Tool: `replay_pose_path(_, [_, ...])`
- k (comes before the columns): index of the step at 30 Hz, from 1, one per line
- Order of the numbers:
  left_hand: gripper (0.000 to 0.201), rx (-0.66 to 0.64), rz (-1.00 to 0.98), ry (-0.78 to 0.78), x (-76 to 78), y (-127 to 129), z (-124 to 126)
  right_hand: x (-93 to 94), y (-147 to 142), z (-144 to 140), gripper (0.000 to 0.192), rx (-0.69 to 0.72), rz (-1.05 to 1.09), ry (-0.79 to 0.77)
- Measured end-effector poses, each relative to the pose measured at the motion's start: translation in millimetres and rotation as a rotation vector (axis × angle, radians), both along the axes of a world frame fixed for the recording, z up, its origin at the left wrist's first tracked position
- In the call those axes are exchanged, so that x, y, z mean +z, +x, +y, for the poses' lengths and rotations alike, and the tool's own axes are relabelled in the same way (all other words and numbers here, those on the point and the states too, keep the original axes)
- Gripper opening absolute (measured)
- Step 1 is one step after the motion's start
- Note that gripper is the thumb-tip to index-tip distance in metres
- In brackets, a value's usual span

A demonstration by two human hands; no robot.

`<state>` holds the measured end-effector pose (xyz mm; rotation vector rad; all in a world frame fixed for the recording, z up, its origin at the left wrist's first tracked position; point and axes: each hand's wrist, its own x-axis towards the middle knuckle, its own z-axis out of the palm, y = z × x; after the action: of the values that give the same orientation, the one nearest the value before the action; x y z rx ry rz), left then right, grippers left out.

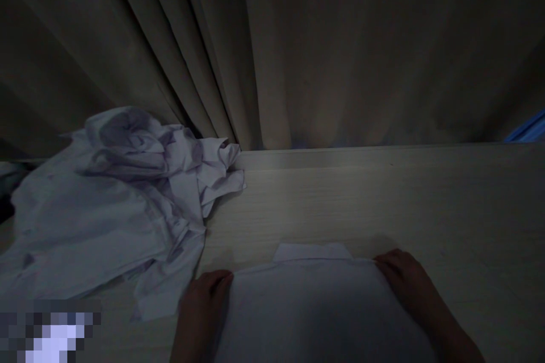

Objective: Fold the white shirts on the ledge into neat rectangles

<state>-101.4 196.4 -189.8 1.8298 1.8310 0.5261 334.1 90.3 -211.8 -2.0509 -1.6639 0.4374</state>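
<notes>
A folded shirt (315,306) lies on the surface (426,204) at the near edge, between the left hand (200,309) and right hand (406,283). A crumpled pile of clothes (110,198) lies far left, curtain (298,51) behind.

The scene is very dim and grainy. Faint light falls on the worktop (383,193) middle; the curtain (298,51) darkens toward the corners. A pixelated patch (51,332) covers the bottom-left corner.
</notes>
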Motion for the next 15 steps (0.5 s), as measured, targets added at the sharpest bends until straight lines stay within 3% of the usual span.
replay_pose_path(6, [0.032, 0.028, -0.019, -0.012, 3.5, 3.3, -2.3, 6.5, -2.6, -1.8, 0.028, -0.030, 0.073, -0.016])
replay_pose_path(10, [0.032, 0.034, -0.016, -0.031, 2.8, 2.9, -1.4, 11.7, -4.4, -4.0, 0.030, 0.023, 0.096, -0.035])
replay_pose_path(15, [0.032, 0.024, -0.011, -0.043, 3.0, 3.5, -0.6, 9.5, -5.7, -1.7, 0.030, 0.029, 0.047, -0.043])
